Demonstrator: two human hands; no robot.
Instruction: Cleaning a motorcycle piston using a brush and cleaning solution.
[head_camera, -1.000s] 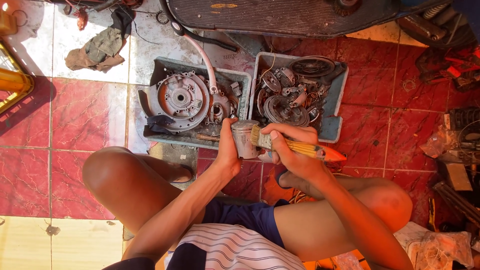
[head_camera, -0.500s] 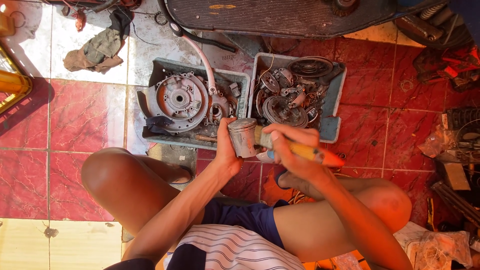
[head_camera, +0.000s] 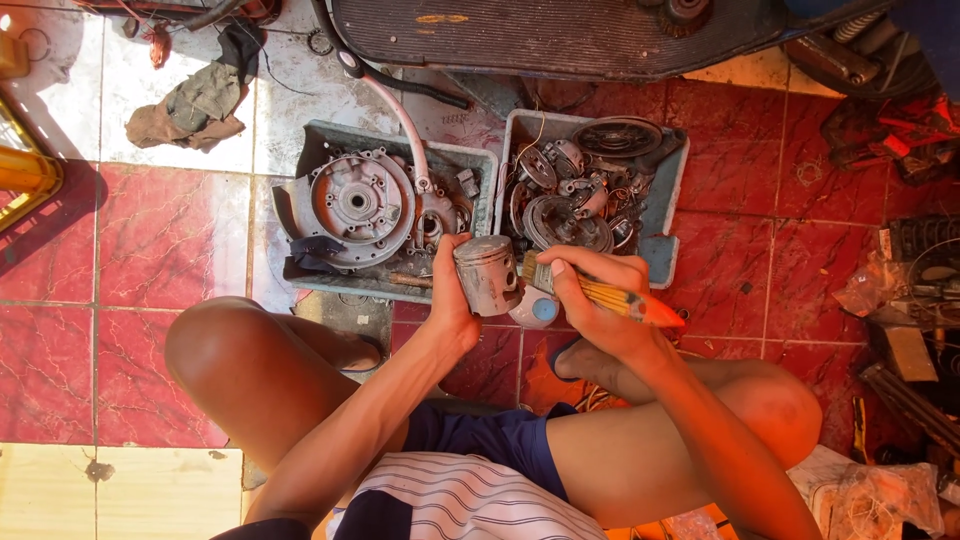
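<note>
- Head view: the left hand (head_camera: 452, 300) is closed around a dull grey metal piston (head_camera: 487, 274), a short ribbed cylinder with a round pin hole in its side.
- The piston is held above the floor, in front of the knees and just below the 2 trays; its long axis runs nearly up and down the picture, tilted slightly, with the flat crown toward the trays.
- The right hand (head_camera: 598, 305) grips a paintbrush (head_camera: 618, 297) with a yellow-and-orange handle; its bristles meet the piston's right side, and its handle points right and slightly down.
- Behind the hands, a grey plastic tray (head_camera: 322, 145) holds a round cast engine cover (head_camera: 358, 203), greasy and matte.
- A second grey tray (head_camera: 668, 190) holds dark oily gears and discs.
- Glossy red marbled floor tiles (head_camera: 170, 235) lie below; a crumpled rag (head_camera: 195, 105) lies on paler tile.
</note>
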